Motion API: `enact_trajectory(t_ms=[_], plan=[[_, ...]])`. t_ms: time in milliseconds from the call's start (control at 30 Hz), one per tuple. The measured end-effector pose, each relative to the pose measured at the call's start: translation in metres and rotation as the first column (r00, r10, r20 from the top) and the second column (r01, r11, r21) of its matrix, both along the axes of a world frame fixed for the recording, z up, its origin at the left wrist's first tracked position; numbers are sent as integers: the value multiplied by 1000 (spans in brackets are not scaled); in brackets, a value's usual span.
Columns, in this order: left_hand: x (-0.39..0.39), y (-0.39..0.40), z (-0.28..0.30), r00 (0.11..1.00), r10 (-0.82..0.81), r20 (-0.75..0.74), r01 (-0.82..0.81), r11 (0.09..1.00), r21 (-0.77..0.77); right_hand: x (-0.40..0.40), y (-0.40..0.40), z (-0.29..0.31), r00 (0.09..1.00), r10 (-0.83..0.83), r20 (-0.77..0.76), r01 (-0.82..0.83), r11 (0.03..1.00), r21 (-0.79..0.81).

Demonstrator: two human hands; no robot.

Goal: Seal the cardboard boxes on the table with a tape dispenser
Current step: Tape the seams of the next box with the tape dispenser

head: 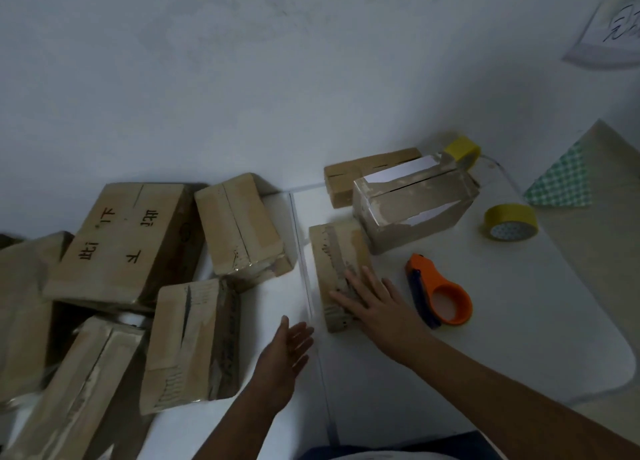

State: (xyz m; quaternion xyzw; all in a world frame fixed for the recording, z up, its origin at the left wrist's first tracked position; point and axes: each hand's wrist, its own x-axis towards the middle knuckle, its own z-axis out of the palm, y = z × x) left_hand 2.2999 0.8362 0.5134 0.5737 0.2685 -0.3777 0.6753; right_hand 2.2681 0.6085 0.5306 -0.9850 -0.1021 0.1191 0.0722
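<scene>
While my flat right hand (372, 304) is pressing the small brown cardboard box (341, 272), the orange tape dispenser (438, 291) is lying at three o'clock, left hand (289, 352) released.

Black handwritten characters on the top face of the large cardboard box (124, 241) at middle left of the frame, seen sideways and not legible. Large black brush-like strokes on a white sheet (613, 27) on the wall at upper right, cut off by the frame edge, unreadable. Faint dark print along the side of the box (194, 342) at lower centre-left, too blurred to make out. No brands or numbers legible elsewhere.
</scene>
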Motion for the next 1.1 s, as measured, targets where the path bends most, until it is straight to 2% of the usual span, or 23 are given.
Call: enact_trajectory(t_ms=[100,200,267,400,600,767,867,1100], plan=[[-13,-4,-3,998,-36,-45,33,996,-81,-20,5,7,992,-104,68,108,992,-66],[-18,-13,-1,999,-36,-3,35,995,-89,-36,17,9,976,-132,173,151,983,-100],[-18,-19,2,999,-39,10,40,996,-81,-40,20,12,974,-124,190,152,979,-139],[-21,-27,0,996,-23,-85,14,994,-108,-41,18,17,972,-136,189,170,970,-174],[-25,-31,-11,978,186,-96,-195,976,-94,-39,16,16,972,-151,179,176,975,-134],[-24,-31,-15,984,178,-5,-178,979,-97,-23,17,12,977,-89,195,105,992,-75],[-24,-35,-16,983,176,47,-172,982,-78,-10,19,5,993,-19,121,25,999,-48],[-27,-36,-23,930,128,344,-157,986,56,-11,6,-14,998,-21,67,24,999,-37]])
